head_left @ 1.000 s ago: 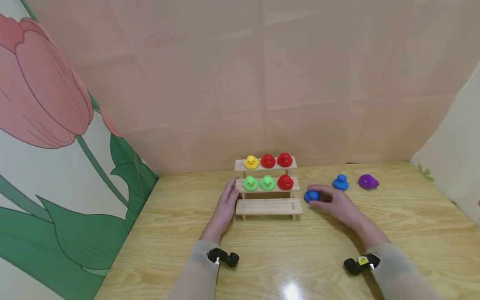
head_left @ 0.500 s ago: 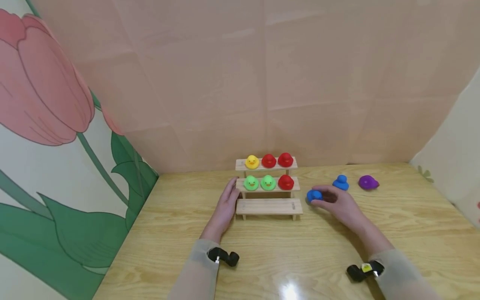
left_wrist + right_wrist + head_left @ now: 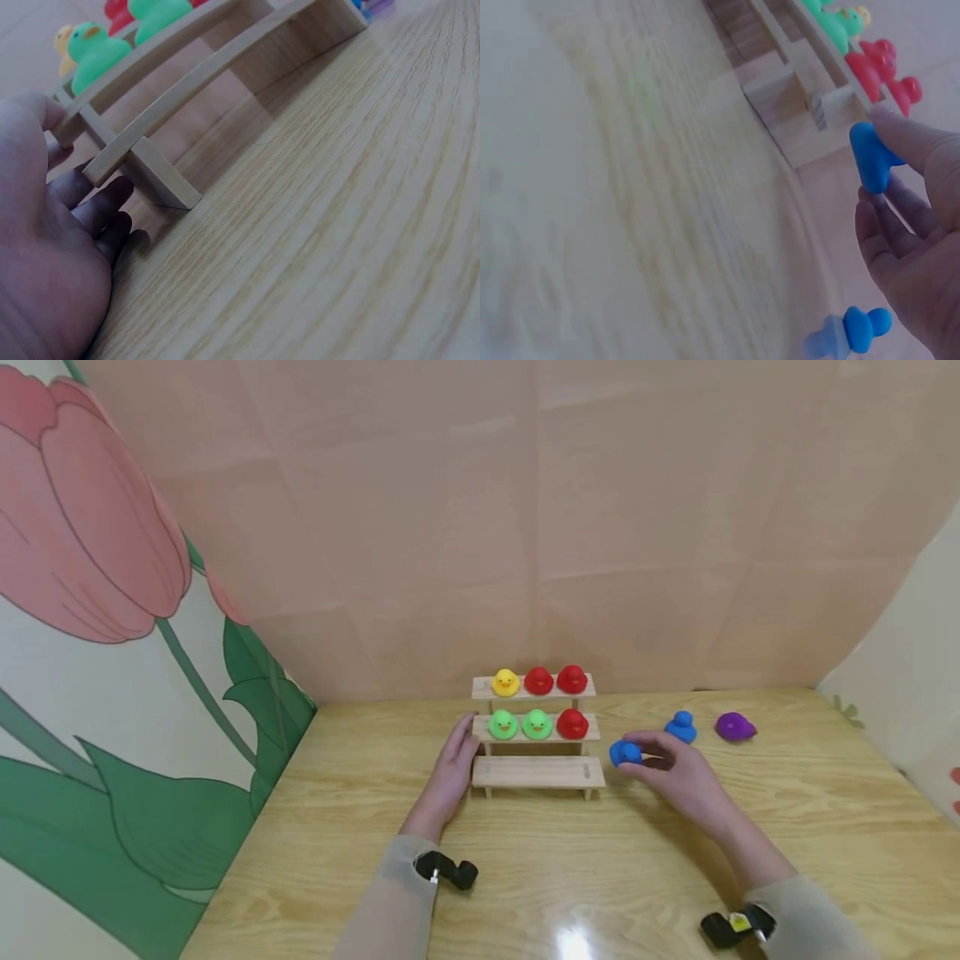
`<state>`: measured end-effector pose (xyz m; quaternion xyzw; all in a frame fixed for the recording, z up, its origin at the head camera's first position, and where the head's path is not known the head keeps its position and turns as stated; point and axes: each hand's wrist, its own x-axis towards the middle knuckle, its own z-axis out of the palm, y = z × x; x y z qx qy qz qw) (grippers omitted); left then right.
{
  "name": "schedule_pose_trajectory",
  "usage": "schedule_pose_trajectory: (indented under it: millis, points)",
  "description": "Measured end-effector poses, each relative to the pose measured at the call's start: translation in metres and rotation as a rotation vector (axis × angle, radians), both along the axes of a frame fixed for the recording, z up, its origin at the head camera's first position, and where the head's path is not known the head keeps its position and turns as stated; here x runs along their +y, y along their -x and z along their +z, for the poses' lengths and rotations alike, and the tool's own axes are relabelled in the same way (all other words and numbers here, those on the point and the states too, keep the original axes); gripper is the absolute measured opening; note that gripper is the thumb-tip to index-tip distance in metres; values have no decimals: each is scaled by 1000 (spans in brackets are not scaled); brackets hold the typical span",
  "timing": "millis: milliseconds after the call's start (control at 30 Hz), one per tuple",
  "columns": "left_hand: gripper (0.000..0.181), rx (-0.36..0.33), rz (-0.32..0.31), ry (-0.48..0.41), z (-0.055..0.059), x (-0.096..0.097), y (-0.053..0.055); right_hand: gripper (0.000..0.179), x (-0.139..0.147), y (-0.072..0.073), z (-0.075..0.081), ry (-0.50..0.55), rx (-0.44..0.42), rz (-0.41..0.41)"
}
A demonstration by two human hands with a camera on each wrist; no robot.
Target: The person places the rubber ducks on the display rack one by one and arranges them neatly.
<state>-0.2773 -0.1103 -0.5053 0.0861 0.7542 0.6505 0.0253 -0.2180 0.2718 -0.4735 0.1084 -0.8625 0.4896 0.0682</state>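
My left hand [image 3: 451,772] lies against the left end of a three-tier wooden rack [image 3: 537,770]. In the left wrist view its thumb touches the middle plank's end, with bent fingers around the lower plank's end. Just right of the rack, my right hand [image 3: 681,777] pinches a blue rubber duck [image 3: 625,753] between thumb and fingers; the right wrist view shows this duck [image 3: 871,159] beside the rack. The top tier carries a yellow duck [image 3: 505,682] and two red ducks [image 3: 572,679]. Two green ducks [image 3: 537,724] and a red duck [image 3: 573,724] occupy the middle tier. The bottom tier is bare.
Behind my right hand, a second blue duck [image 3: 681,727] stands on the wooden table [image 3: 352,760], with a purple duck [image 3: 736,727] to its right. A pinkish-beige sheet [image 3: 420,527] hangs at the back. A tulip-painted wall [image 3: 150,735] borders the left side.
The right forearm has shifted slightly right and toward me, while the hand keeps the blue duck near the rack's right end. The left hand and rack stay in place.
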Motion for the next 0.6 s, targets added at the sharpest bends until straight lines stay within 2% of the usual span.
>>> schedule_pose_trajectory:
  millis: [233,433,600]
  points:
    - [58,-3,-8,-16,2,1,0,49,-10,-7,13,19,29,5]
    - [57,-5,-8,-17,3,1,-1,45,-25,-11,24,50,15,63]
    - [57,-3,-10,-20,3,1,-2,37,-39,-12,26,65,60,114]
